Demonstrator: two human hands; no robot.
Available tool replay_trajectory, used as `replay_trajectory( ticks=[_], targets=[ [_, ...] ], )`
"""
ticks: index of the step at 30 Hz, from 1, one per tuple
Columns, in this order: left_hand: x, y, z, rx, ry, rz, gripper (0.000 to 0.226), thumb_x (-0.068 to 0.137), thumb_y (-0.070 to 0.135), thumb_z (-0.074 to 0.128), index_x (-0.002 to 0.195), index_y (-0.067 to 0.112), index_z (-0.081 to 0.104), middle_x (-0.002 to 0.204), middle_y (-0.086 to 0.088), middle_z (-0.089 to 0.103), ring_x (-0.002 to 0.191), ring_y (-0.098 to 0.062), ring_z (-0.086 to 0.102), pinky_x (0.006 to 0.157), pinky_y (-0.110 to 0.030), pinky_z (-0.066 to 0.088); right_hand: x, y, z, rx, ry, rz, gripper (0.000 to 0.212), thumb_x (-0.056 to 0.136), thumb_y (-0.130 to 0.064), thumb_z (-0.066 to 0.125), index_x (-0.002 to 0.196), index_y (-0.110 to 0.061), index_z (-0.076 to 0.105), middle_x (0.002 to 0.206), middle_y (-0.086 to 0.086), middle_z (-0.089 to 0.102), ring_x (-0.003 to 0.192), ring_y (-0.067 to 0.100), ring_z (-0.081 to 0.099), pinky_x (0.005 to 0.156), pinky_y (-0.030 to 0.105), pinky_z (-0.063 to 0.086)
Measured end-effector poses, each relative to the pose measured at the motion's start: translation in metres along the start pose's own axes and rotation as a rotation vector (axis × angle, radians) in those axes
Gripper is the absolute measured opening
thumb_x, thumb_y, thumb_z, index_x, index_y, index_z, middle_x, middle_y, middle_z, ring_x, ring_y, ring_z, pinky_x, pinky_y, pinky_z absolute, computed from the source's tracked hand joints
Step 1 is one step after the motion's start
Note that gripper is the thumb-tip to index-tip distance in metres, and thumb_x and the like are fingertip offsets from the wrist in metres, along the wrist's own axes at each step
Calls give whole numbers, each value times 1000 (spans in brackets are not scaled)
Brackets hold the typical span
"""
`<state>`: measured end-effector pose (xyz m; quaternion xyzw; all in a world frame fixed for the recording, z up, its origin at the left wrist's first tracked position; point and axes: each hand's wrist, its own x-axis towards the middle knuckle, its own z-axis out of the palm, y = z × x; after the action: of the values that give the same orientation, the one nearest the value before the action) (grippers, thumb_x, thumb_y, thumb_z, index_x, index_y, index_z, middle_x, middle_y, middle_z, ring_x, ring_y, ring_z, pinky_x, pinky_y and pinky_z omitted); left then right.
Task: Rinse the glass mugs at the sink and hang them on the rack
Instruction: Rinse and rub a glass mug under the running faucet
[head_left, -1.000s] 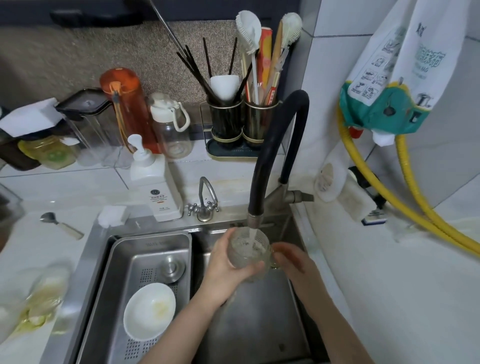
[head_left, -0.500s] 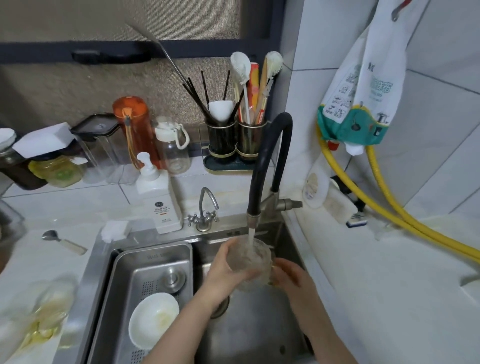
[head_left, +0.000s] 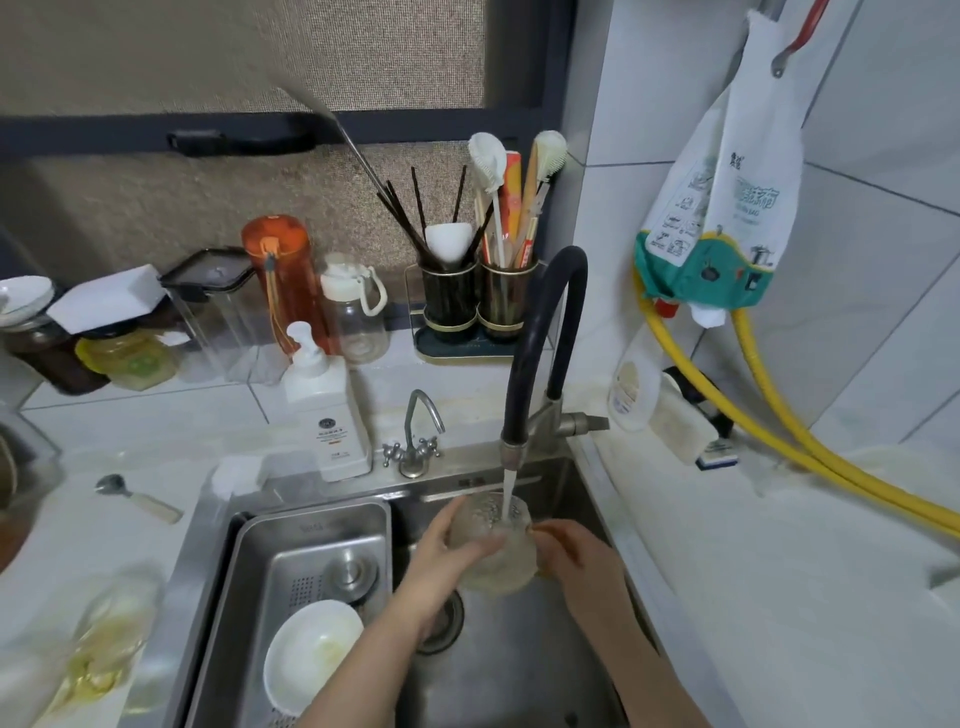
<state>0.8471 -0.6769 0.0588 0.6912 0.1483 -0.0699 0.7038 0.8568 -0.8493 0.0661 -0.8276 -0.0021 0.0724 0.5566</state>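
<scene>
At the far left edge of the frame, a spoon (head_left: 136, 498) lay on the white counter (head_left: 130, 431), and blurred glassware (head_left: 111, 639) occupied the lower left corner. Along the upper left, jars and clear containers stood against the window ledge, followed by an orange bottle (head_left: 283, 283) and a clear bottle with a white lid (head_left: 356, 309). A white pump dispenser (head_left: 324, 410) stood at the rear edge of the sink (head_left: 519, 675). In the left part of the sink, a steel drain tray (head_left: 306, 545) held a white bowl (head_left: 310, 654) and a round metal stopper (head_left: 353, 574).

At centre frame, a small metal tap (head_left: 415, 436) stood behind the sink, and a two-cup utensil holder (head_left: 475, 306) filled with chopsticks and brushes stood on the ledge above it. The black flexible faucet (head_left: 545, 343) arched down to centre, and a stream of water ran from its nozzle into the glass mug (head_left: 493, 545).

The glass mug was held upright over the right basin of the sink, directly below the nozzle. The left hand (head_left: 441, 566) gripped the mug body, with fingers and thumb wrapped round its left side. The right hand (head_left: 576, 561) held the mug at its right side, fingers curled against it; the handle was not clearly visible.

At the right of the frame, a yellow hose (head_left: 779, 415) ran along the tiled wall, and a printed plastic bag (head_left: 727, 218) hung above it
</scene>
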Motion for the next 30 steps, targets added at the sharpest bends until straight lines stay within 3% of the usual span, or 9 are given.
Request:
replay_trajectory(
  ticks=[2,5,9,11,16,19,22,27,30],
  targets=[
    [4,5,7,-20,21,2,66,75,20,80,132,27,47,118,11,58,97,5,56,62,-3,46,4,1,-1,13,36,28,8,93,-22,59,96,-26,65,87,-9,69,80,5,65,67,10,49],
    [3,1,19,24,33,-18,70,73,27,80,132,25,44,122,8,56,100,1,56,69,-6,45,-1,9,-5,0,92,39,13,93,-18,57,89,-30,60,81,-16,64,75,-1,60,60,2,44],
    [0,-13,16,29,168,-39,41,76,23,78,106,22,51,102,5,58,85,1,54,58,-1,42,1,18,5,-71,27,65,13,94,-20,56,87,-30,60,84,-11,66,76,4,63,66,13,53],
    [4,-12,15,14,215,-51,41,77,28,76,109,16,53,98,4,59,84,-3,57,58,-4,43,9,16,11,-46,19,86,10,95,-17,55,91,-22,63,86,-3,68,74,6,64,66,17,55],
    [15,-11,14,3,135,-117,69,73,46,75,131,19,49,130,1,56,113,-12,56,95,-24,44,29,14,11,-52,62,191,11,95,-20,55,94,-16,65,80,-2,66,66,4,61,50,6,46],
    [8,-10,12,-26,78,-75,65,81,21,74,138,22,41,127,9,56,106,0,55,84,-7,42,34,15,12,-49,72,244,18,93,-26,58,100,-11,65,87,6,69,70,14,65,61,22,55],
    [2,-14,8,7,54,-33,71,80,18,74,141,25,39,120,14,51,101,7,49,67,3,41,33,12,16,-22,30,264,19,91,-20,60,102,-5,63,94,13,68,77,21,64,75,35,57],
    [5,-10,1,23,167,-61,66,77,41,73,137,30,47,124,14,48,118,-3,42,100,-20,35,33,5,24,-70,-30,257,25,94,-28,56,113,-13,60,105,8,67,92,21,64,91,37,52],
    [8,-6,-1,-1,207,-66,56,82,48,64,133,30,50,129,11,52,117,-4,47,98,-19,39,32,-2,33,96,-62,243,37,91,-41,58,124,-25,54,116,-1,64,104,14,61,97,36,49]
  ],
)
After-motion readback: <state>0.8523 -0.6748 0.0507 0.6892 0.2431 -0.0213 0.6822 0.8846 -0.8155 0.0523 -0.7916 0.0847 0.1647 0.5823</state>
